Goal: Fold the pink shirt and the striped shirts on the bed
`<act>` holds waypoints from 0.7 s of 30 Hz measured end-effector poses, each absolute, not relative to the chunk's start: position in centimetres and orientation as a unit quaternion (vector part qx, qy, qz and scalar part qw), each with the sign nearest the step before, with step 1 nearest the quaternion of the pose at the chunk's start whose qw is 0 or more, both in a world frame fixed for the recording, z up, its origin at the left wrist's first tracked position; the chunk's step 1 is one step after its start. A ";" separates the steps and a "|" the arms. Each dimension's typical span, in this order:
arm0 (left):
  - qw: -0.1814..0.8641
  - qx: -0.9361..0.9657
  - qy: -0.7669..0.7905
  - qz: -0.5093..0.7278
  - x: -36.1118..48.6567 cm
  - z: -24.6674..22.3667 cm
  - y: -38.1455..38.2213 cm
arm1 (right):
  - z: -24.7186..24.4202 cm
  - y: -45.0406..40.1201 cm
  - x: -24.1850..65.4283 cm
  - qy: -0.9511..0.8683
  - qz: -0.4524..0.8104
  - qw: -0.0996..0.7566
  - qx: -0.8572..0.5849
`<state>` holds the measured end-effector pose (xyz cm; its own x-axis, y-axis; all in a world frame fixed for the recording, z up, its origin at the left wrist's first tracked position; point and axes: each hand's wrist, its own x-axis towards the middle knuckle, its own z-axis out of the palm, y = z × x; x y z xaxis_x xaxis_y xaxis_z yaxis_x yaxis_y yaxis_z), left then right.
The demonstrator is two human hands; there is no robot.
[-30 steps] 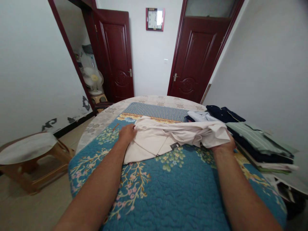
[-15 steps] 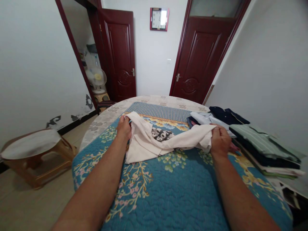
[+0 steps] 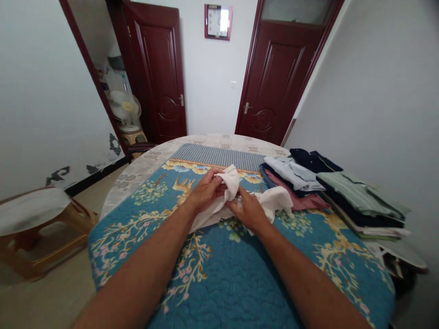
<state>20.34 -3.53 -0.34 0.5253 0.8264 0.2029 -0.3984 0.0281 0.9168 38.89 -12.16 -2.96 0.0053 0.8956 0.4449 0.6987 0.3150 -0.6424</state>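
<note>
A cream T-shirt (image 3: 278, 199) lies crumpled over the middle of the table, one part bunched upward between my hands. My left hand (image 3: 206, 188) has its fingers closed on the raised bunch from the left. Close by on the right, my right hand (image 3: 249, 211) pinches the cloth just below that bunch. Most of the shirt's dark print is hidden by my hands and the folds. Under the shirt spreads a teal quilted cover (image 3: 240, 278) with flowers and deer.
Folded clothes form two piles on the right: one topped by a pale shirt (image 3: 295, 173), the other by a green striped shirt (image 3: 360, 194). A dark navy garment (image 3: 313, 160) lies behind them. A stool (image 3: 44, 246) stands on the floor at left.
My hands came together from wide apart, the left moving right and the right moving left. The stretched T-shirt is now bunched between them, its right end lying loose on the table.
</note>
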 end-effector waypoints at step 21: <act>0.290 0.826 0.269 0.401 21.2 -3.8 -3.6 | -3.2 -11.3 40.8 -0.559 0.164 0.515 -0.629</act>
<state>21.18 -3.62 -3.80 0.5336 0.6772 0.5066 0.2119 -0.6869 0.6952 40.79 -11.28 -3.18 0.3219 0.8718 0.3692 0.5332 0.1553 -0.8316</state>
